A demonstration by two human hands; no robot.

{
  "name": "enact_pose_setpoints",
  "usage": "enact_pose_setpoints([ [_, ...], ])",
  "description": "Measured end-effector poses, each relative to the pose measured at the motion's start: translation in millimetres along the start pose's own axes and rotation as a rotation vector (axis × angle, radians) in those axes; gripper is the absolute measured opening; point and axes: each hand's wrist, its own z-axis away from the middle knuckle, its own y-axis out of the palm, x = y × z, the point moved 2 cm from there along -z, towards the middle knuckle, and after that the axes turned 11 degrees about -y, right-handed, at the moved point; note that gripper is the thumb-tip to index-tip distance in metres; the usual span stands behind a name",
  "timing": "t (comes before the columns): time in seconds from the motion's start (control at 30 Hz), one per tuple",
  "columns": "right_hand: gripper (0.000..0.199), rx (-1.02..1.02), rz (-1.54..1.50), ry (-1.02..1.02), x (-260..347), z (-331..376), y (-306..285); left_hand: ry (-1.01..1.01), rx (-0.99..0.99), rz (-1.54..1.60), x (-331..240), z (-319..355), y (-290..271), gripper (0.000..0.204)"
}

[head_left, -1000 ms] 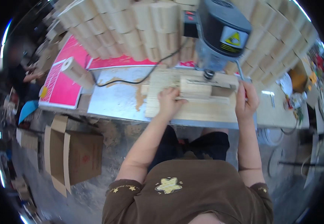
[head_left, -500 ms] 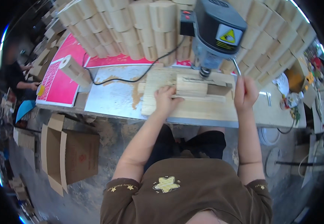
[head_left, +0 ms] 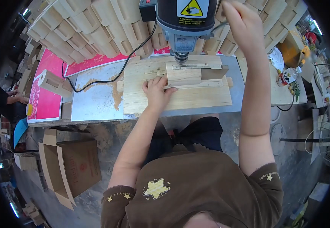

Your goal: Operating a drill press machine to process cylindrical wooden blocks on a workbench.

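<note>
A pale wooden block (head_left: 184, 75) sits in a wooden jig on a flat wooden board (head_left: 195, 99). My left hand (head_left: 158, 91) grips the block's left end, fingers behind and thumb along the front. Just above the block's back edge is the chuck (head_left: 181, 57) of a dark drill press (head_left: 186, 28); whether a bit touches the wood is hidden. My right hand (head_left: 241, 21) is raised at the right of the drill press, its fingers closed around the metal lever (head_left: 220, 26).
Stacked wooden blocks (head_left: 123, 22) line the table's back. A single hollowed block (head_left: 55, 83) stands at the left, beside a black cable (head_left: 115, 80). A bottle (head_left: 288, 76) is on the right. An open cardboard box (head_left: 79, 163) sits on the floor; another person works far left.
My right hand has gone up and away from me with the lever. My left hand stays at the block's left end. The whole view has shifted, so the drill press appears higher and further left.
</note>
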Motion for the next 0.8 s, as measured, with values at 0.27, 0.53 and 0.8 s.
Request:
enact_pose_setpoints([
  [0.27, 0.005, -0.183, -0.185, 0.037, 19, 106, 32, 0.060, -0.061, -0.022, 5, -9, -2, 0.040],
  [0.53, 0.015, -0.222, -0.132, -0.200, -25, 150, 66, 0.092, -0.050, -0.038, 11, -3, 14, 0.041],
  [0.8, 0.017, -0.299, -0.021, -0.154, 19, 49, 6, 0.038, -0.046, -0.019, 5, 3, 3, 0.039],
])
